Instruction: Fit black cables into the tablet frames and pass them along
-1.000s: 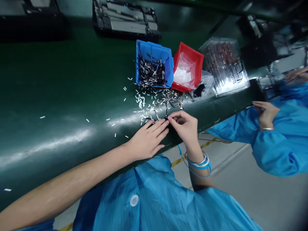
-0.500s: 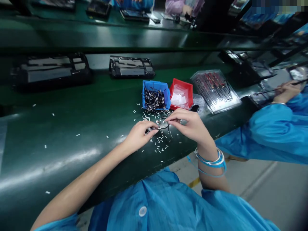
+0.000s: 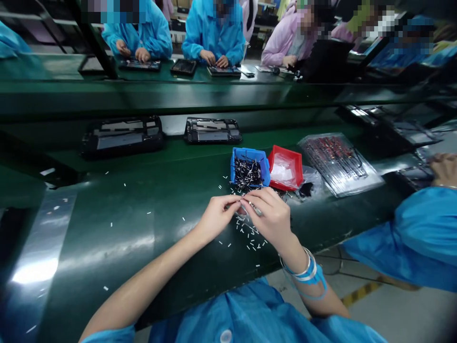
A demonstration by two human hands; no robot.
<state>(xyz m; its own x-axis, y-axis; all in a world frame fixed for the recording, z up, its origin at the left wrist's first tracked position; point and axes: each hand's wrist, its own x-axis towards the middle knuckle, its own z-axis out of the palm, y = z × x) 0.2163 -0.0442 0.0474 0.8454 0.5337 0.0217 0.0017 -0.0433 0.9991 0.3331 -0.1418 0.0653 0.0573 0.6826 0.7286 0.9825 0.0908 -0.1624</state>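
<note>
My left hand (image 3: 217,216) and my right hand (image 3: 269,216) meet fingertip to fingertip above the green bench (image 3: 107,228), both pinched on a small thin cable piece (image 3: 246,206) that is too small to make out well. Scattered white bits (image 3: 246,233) lie on the bench under my hands. Just beyond my fingers stands a blue bin (image 3: 249,167) full of small black and white cable pieces, and a red bin (image 3: 285,167) with a clear bag inside sits to its right.
A clear tray of red parts (image 3: 337,162) lies right of the bins. Two black device frames (image 3: 212,130) (image 3: 123,136) lie farther back. A co-worker's blue sleeve (image 3: 410,233) is at the right. Other people work at the far bench.
My head has tilted up, so the far bench and people came into view. My hands lifted off the bench and drew together, pinching the small piece between them.
</note>
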